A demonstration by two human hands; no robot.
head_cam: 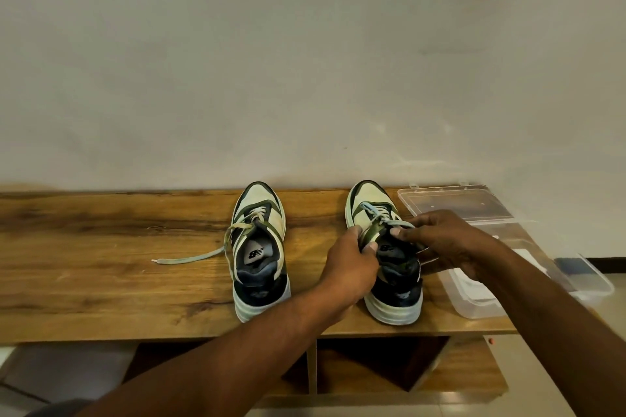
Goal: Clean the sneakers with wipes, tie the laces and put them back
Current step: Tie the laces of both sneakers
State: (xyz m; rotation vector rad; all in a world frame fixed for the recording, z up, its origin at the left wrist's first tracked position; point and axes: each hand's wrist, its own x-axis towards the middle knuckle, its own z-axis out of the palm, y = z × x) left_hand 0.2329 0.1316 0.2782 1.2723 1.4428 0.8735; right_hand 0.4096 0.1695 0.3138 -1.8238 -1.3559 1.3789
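Head view: both hands (389, 247) pinch the right sneaker's (386, 254) laces (389, 218); pull evenly, knot snugly over the tongue, keeping it flat on the worktop (101, 247)

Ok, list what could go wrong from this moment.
1. The left sneaker has a loose lace trailing across the bench; a passing forearm could snag it and drag the shoe.
2. The right hand works the right sneaker close beside the open plastic box, which overhangs the bench end and might get knocked off.
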